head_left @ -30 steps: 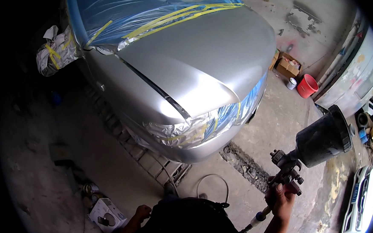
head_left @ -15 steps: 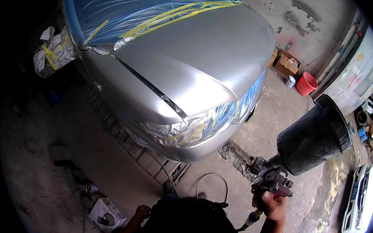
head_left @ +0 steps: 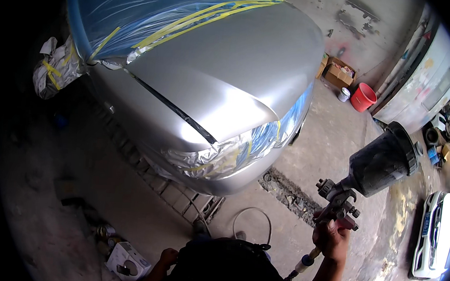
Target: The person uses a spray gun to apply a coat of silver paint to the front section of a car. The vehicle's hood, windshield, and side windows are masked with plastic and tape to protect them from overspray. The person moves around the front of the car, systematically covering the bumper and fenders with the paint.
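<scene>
My right hand (head_left: 332, 240) grips a spray gun (head_left: 340, 209) by its handle, with a large black cup (head_left: 381, 160) tilted on top and a hose fitting (head_left: 308, 259) below. My left hand (head_left: 169, 256) hangs beside my dark clothing, fingers curled; whether they hold anything is hidden. Ahead of me is a silver car front with its bonnet (head_left: 230, 58), blue plastic (head_left: 124, 11) and yellow tape over the windscreen, foil-wrapped mirror (head_left: 56, 71) and foil and plastic (head_left: 208, 157) over the lights above the bumper (head_left: 222, 184). The gun is apart from the car.
Metal grating (head_left: 175, 194), a hose loop (head_left: 251, 211) and a rubble-filled channel (head_left: 288, 196) lie on the floor. A white box (head_left: 124, 263) stands left. A red bucket (head_left: 364, 96), can (head_left: 344, 95) and cartons (head_left: 340, 73) are by the wall. A door (head_left: 430, 76), clutter and white car (head_left: 438, 236) are right.
The gun first swung left with my right hand, then moved back right and slightly up. The view has shifted a little, so the car sits further left in the picture.
</scene>
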The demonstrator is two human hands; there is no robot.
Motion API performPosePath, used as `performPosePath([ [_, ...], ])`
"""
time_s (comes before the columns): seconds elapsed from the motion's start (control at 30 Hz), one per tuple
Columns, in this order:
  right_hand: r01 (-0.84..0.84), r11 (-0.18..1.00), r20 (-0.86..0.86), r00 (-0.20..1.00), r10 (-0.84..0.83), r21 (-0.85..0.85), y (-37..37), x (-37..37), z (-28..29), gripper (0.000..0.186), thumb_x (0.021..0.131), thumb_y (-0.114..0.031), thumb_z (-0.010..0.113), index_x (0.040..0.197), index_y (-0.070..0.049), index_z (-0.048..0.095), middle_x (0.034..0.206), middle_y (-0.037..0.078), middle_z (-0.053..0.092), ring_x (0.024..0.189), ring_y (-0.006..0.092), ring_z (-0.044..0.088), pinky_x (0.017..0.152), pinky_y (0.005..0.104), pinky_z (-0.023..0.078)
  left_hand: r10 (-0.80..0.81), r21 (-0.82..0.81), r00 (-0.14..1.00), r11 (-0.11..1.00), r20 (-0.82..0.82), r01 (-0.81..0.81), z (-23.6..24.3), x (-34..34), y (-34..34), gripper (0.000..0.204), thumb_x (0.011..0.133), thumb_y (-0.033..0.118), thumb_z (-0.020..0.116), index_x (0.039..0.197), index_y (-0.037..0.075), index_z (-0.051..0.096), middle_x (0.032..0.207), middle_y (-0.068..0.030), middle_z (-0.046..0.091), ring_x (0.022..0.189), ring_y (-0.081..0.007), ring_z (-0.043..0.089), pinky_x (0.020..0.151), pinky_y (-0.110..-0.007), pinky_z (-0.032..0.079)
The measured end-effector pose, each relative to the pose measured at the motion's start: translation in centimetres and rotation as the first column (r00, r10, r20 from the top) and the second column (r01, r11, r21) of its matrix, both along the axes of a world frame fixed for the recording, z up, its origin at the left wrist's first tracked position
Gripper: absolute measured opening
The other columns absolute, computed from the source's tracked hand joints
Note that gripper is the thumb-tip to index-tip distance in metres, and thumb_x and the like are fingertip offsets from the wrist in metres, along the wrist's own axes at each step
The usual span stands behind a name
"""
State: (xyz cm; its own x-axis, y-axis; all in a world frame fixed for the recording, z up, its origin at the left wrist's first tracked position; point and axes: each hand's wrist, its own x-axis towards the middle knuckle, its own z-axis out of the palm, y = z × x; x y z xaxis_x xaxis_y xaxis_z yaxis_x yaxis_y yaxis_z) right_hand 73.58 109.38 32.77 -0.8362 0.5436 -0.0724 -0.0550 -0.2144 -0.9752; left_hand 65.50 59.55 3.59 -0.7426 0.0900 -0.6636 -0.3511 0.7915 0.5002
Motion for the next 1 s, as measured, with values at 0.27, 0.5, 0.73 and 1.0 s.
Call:
performPosePath([
  [0.27, 0.062, 0.997, -0.019, 0.998, -0.062, 0.041, -0.1, -1.2, -0.2, 0.046, 0.085, -0.036, 0.062, 0.098, 0.007, 0.055, 0.061, 0.003, 0.050, 0.043, 0.0114, 0.048, 0.037, 0.0238, 0.036, 0.068, 0.017, 0.998, 0.998, -0.007, -0.067, -0.4, -0.3, 0.2, 0.024, 0.075, 0.021, 0.061, 0.078, -0.002, 0.066, 0.063, -0.0120, 0.062, 0.056, -0.0198, 0.062, 0.054, -0.035, 0.050],
  [0.5, 0.303, 0.947, 0.074, 0.947, -0.311, 0.103, 1.3, -0.3, 1.5, 0.038, 0.088, -0.035, 0.059, 0.100, 0.001, 0.055, 0.060, 0.004, 0.053, 0.042, 0.0109, 0.048, 0.038, 0.0231, 0.037, -0.104, -0.049, 0.986, 0.994, -0.131, 0.098, -2.9, 0.8, -1.9, 0.025, 0.075, 0.023, 0.060, 0.076, -0.001, 0.066, 0.061, -0.0128, 0.061, 0.055, -0.0203, 0.061, 0.054, -0.036, 0.049],
  [0.73, 0.072, 0.991, 0.069, 0.994, -0.080, 0.110, 0.2, -0.6, 3.0, 0.041, 0.088, -0.033, 0.059, 0.102, 0.005, 0.052, 0.066, 0.008, 0.057, 0.045, 0.0126, 0.050, 0.038, 0.0234, 0.037, -0.031, 0.014, 0.999, 0.999, 0.018, 0.030, 0.8, -1.3, 1.0, 0.020, 0.076, 0.019, 0.059, 0.076, -0.001, 0.063, 0.065, -0.0123, 0.060, 0.055, -0.0200, 0.059, 0.052, -0.037, 0.049],
  [1.0, -0.179, 0.974, 0.021, 0.984, 0.178, 0.139, -2.6, -3.4, 6.3, 0.055, 0.082, -0.040, 0.064, 0.100, 0.011, 0.053, 0.061, 0.007, 0.056, 0.045, 0.0136, 0.051, 0.040, 0.0236, 0.037, 0.048, 0.002, 0.994, 0.999, 0.102, -0.049, 1.3, -2.6, 0.6, 0.020, 0.080, 0.016, 0.056, 0.079, -0.003, 0.061, 0.065, -0.0122, 0.058, 0.056, -0.0206, 0.059, 0.051, -0.037, 0.048],
])
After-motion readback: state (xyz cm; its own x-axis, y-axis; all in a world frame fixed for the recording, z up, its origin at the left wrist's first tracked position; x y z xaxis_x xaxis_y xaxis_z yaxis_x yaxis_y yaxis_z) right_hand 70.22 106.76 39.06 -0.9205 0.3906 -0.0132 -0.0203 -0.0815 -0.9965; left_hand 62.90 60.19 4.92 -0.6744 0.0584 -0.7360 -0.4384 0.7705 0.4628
